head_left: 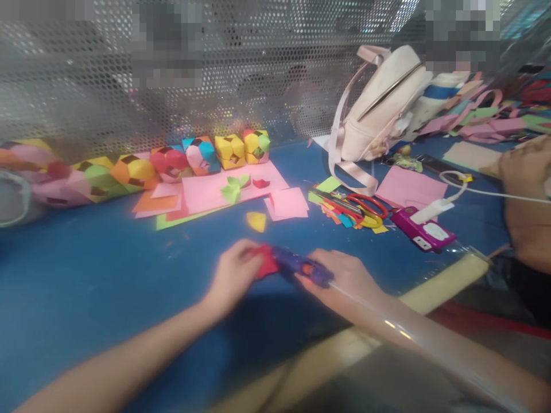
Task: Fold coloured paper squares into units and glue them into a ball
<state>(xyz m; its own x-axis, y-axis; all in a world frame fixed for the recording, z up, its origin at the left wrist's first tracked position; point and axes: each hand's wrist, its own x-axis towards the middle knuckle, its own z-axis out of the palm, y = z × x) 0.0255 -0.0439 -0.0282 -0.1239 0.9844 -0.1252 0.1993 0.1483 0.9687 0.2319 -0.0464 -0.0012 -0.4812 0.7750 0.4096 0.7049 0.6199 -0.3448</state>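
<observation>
My left hand [239,269] pinches a red folded paper piece [267,261] above the blue table [189,269]. In my right hand [344,275] is a purple-blue glue gun [297,264], its front end at the right edge of the red paper. A long clear glue stick [396,330] runs from its back along my right forearm. Just beyond my hands lies a small yellow folded paper [257,221]. Farther back, light green folded pieces [235,188] and a small red piece [260,183] rest on a pink sheet [202,192]. The picture is blurred around both hands.
Colourful folded paper balls [172,163] line the perforated metal panel [275,86]. To the right are red-handled scissors [365,209], pink note paper [287,202], a purple power adapter [422,229] with a white plug, and a pale pink backpack [379,103]. Another person's arm [529,206] rests at far right.
</observation>
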